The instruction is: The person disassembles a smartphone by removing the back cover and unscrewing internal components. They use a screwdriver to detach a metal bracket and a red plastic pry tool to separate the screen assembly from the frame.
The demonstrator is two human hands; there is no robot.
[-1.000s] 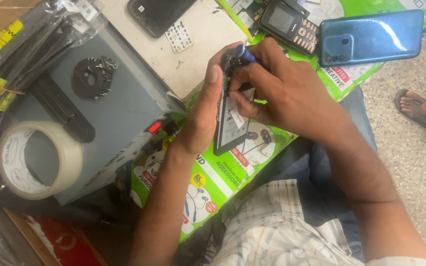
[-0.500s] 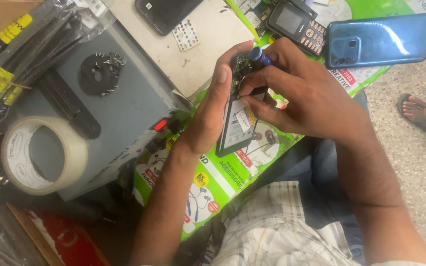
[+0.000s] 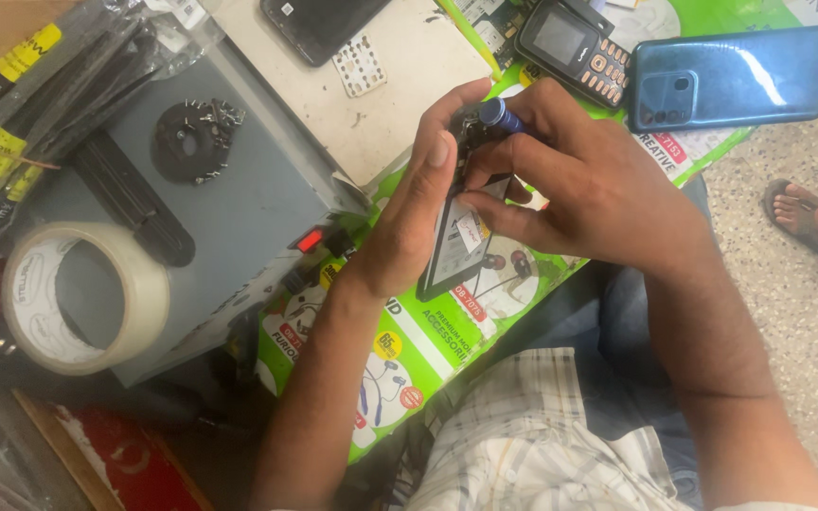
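The right hand [image 3: 608, 189] pinches a small blue-handled screwdriver [image 3: 499, 115] between thumb and fingertips, tip set into the top end of an opened black mobile phone with its back cover off [image 3: 458, 241]. The left hand [image 3: 418, 208] wraps closed around the phone's edge, thumb along its side, holding it tilted above a green printed cardboard box [image 3: 409, 350] on the lap. The job seems to call for keeping the driver square to the screw, pressing lightly and bracing the phone firmly. Nearby lie a blue smartphone [image 3: 731, 76], a black keypad phone [image 3: 570, 47], a grey metal box [image 3: 229, 208] and a roll of clear tape [image 3: 82, 298].
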